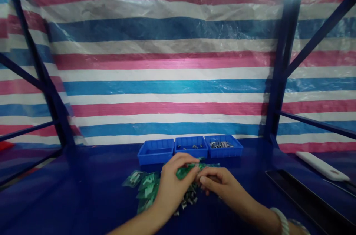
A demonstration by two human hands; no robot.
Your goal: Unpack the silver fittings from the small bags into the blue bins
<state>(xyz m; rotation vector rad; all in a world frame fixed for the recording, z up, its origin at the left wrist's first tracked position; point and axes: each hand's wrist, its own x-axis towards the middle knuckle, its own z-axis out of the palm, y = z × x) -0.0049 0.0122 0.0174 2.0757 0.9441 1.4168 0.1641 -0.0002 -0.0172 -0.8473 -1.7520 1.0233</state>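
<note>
My left hand [172, 179] curls its fingers and thumb around a small green plastic bag [182, 172] above the dark blue table. Close beside it, my right hand [221, 182] is closed in a pinch at the bag's right side; what lies between its fingertips is hidden. Below and between both hands is a loose pile of small metal screws or similar fasteners [190, 197], partly covered by them. Several green plastic bags [148, 186] with small pale parts inside lie left of my left hand, overlapping one another.
Behind my hands stand three blue bins: the left bin [155, 158], the middle bin [191, 153] with a few small metal parts, and the right bin [228, 152] with more. A dark flat object [308, 198] and a white device [321, 166] lie right. Blue posts [280, 60] flank the table.
</note>
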